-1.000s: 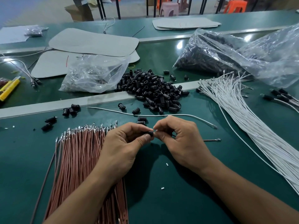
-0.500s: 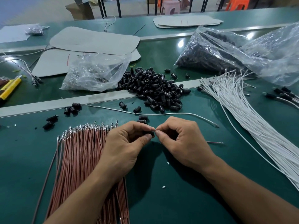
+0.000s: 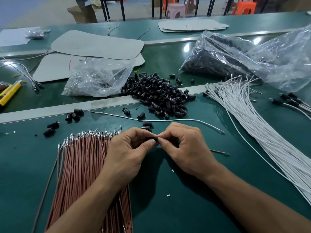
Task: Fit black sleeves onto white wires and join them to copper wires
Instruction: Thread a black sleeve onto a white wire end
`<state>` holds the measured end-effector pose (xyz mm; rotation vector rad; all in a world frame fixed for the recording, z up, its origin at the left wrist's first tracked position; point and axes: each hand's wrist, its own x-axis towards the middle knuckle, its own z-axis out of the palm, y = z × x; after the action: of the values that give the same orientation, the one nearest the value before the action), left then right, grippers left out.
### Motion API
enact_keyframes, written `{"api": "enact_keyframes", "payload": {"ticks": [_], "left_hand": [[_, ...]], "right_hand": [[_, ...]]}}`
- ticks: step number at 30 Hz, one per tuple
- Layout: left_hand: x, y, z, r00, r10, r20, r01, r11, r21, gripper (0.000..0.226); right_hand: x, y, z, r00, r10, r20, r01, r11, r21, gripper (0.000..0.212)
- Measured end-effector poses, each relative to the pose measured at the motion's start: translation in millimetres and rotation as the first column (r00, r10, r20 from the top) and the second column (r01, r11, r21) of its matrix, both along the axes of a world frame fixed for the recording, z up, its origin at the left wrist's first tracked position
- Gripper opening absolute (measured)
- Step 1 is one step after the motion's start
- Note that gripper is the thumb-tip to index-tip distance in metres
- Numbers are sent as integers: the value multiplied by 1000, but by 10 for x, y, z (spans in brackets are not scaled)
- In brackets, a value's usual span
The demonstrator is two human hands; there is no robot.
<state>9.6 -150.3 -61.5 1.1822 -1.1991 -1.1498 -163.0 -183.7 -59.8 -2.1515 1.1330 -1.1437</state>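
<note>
Where the green table (image 3: 25, 165) carries the copper wires (image 3: 80, 165) on the left, the white wires (image 3: 272, 145) on the right and the heap of sleeves (image 3: 159, 95) beyond, both hands meet mid-table. The left hand (image 3: 127, 157) pinches one sleeve (image 3: 152, 140). The right hand (image 3: 185, 148) pinches something thin at its mouth, though which wire I cannot tell. Best to hold the sleeve steady and feed straight along its bore.

text: none readable | red strokes on grey sheet (image 3: 207, 26): not legible as characters
</note>
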Motion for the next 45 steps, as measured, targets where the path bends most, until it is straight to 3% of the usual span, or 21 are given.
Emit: {"api": "enact_keyframes", "payload": {"ticks": [6, 9, 11, 14, 16, 18, 21, 27, 33, 36, 41, 45], "left_hand": [[32, 5, -9, 998, 46, -32, -46, 999, 4, 20], [68, 0, 0, 989, 115, -89, -114, 993, 14, 6], [89, 11, 6, 984, 130, -123, -128, 992, 21, 18], [51, 14, 21, 995, 97, -32, -97, 995, 3, 23], [24, 20, 21, 988, 48, 148, -39, 997, -66, 19], [12, 40, 18, 935, 36, 352, 21, 988, -155, 21], [-1, 62, 35, 876, 79, 476, 42, 971, -237, 10], [-11, 72, 33, 852, 197, 485, -69, 961, -269, 3], [-26, 77, 67, 860, 173, 480, -64, 970, -234, 12], [-25, 71, 43, 863, 160, 479, -65, 976, -209, 13], [-25, 82, 50, 856, 151, 495, -35, 971, -235, 15], [-14, 82, 67, 836, 153, 527, -11, 965, -263, 15]], "right_hand": [[-25, -33, -6, 997, -81, 13, 82, 995, -54, 8], [-59, -39, -13, 993, -116, -3, 116, 993, -26, 10], [-78, -40, -6, 995, -104, -1, 104, 994, -15, 10], [-66, -28, 14, 998, -67, -16, 66, 997, -28, 9], [-54, -25, 23, 999, -39, -27, 38, 999, -32, 8], [-54, -28, 28, 999, 0, -41, -1, 999, -38, 7], [-63, -30, 38, 995, 72, -69, -76, 996, -53, 3], [-43, -33, 56, 971, 137, -198, -144, 989, -20, 15], [-51, -22, 84, 997, 45, -62, -44, 999, 8, 3], [-31, -31, 80, 1000, 7, -27, -8, 1000, -21, 18], [-103, -46, 89, 947, 191, -257, -184, 982, 50, 17], [-78, -28, 68, 956, 155, -250, -167, 986, -27, 8]]}}
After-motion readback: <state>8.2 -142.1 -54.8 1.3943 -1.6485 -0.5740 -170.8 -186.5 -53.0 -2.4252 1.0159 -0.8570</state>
